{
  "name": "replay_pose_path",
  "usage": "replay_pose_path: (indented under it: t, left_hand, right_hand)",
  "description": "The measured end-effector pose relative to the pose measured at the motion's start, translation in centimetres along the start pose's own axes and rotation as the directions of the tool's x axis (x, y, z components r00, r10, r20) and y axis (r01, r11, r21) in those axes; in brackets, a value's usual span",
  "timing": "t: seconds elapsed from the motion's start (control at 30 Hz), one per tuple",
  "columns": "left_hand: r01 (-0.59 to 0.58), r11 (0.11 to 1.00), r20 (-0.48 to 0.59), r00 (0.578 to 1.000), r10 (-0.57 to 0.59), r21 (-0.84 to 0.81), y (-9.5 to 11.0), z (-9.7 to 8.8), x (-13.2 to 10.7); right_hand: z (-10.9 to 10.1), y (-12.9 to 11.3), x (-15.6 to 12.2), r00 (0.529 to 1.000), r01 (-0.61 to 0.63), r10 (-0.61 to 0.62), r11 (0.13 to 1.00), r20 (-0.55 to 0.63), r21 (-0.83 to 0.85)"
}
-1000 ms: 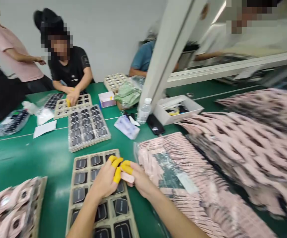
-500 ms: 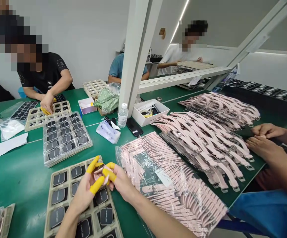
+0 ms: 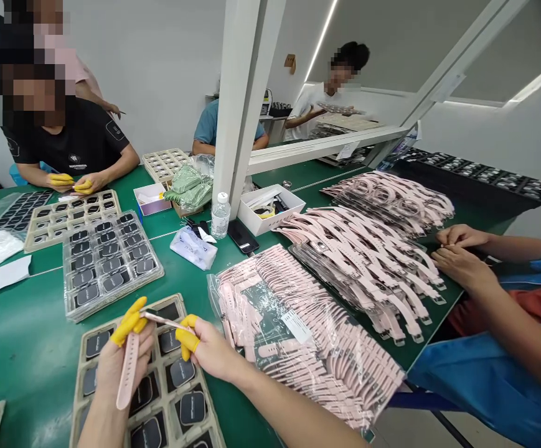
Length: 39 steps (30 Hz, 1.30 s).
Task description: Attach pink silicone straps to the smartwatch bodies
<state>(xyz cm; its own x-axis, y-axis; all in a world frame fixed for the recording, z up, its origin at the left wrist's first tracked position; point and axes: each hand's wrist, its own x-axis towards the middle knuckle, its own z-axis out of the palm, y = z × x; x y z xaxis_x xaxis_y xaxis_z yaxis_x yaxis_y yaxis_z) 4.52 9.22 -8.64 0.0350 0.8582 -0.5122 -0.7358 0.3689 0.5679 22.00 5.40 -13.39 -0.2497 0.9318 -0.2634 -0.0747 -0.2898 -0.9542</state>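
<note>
A pink watch strap (image 3: 129,373) with a row of holes hangs from my left hand (image 3: 127,348), whose yellow-covered fingers are closed on its upper end. Between my hands runs a thin, dark-edged piece (image 3: 162,318), seen edge-on; whether it is a watch body cannot be made out. My right hand (image 3: 205,345), also in yellow finger cots, pinches the right end of this piece, which looks pinkish there. Beneath both hands lies a beige tray (image 3: 78,389) of square watch faces (image 3: 192,407) in compartments, partly covered by my left arm.
Right of my hands lies a clear bag of pink straps (image 3: 326,336), with heaped pink straps (image 3: 368,267) beyond. A stacked tray (image 3: 111,258), water bottle (image 3: 220,216), phone (image 3: 242,236) and white box (image 3: 272,211) stand ahead. Co-workers sit left and right; a white post (image 3: 237,112) rises mid-table.
My hands have moved apart and slightly left; the strap now hangs down from my left hand. The left co-worker's hands have drawn back together. Another person has appeared behind them.
</note>
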Motion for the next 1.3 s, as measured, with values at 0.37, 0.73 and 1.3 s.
replay_pose_path:
  t: [0.37,0.73,1.3]
  left_hand:
    - [0.032,0.990,0.121,0.993,-0.015,-0.137,0.7,-0.3,0.3]
    - [0.063,0.996,0.097,0.994,-0.056,-0.070,0.4,-1.2,1.5]
    - [-0.337,0.885,-0.130,0.910,0.394,0.321,-1.3,-1.9,2.0]
  right_hand:
    - [-0.8,0.0,0.3,0.976,0.073,-0.127,0.956,-0.177,-0.285]
    - [-1.2,3.1,1.5,0.976,0.008,-0.023,0.998,-0.215,-0.067]
    - [-1.7,0.9,0.7,0.934,-0.096,0.116,0.993,-0.337,0.075]
